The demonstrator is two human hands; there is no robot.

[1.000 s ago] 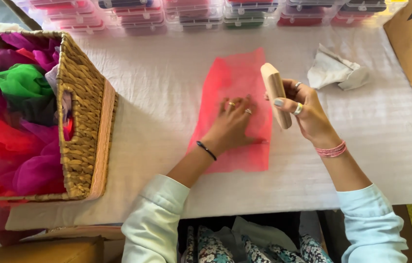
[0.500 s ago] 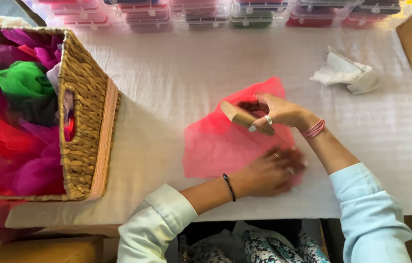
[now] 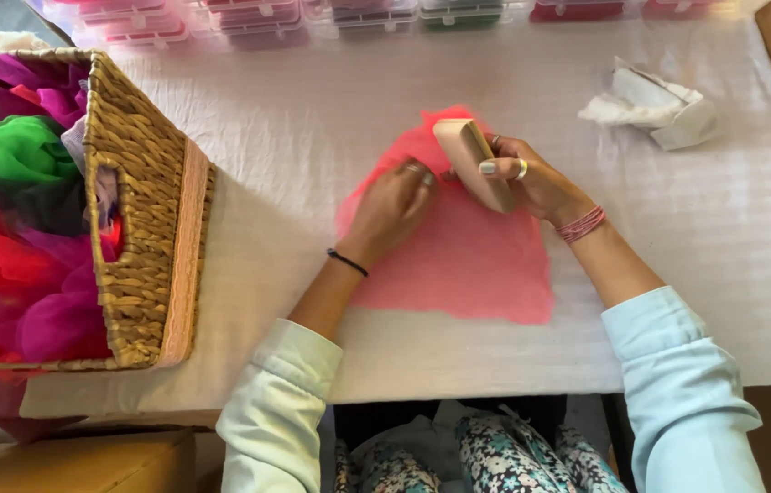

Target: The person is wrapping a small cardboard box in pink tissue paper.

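While the left hand [image 3: 395,205] presses flat on one pink sheet [image 3: 458,246], the right hand [image 3: 522,178] has its grip around one wooden block [image 3: 472,160].

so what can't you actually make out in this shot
Head view only:
- Underside of the wooden block: the right hand wraps it, so its working face is hidden.
- Pink net fabric: its top part lies under the left hand and the block.
- Clear boxes: cut off by the top edge, contents blurred.
- Woven basket: left side runs out of frame.
- Crumpled white paper: too small to identify.
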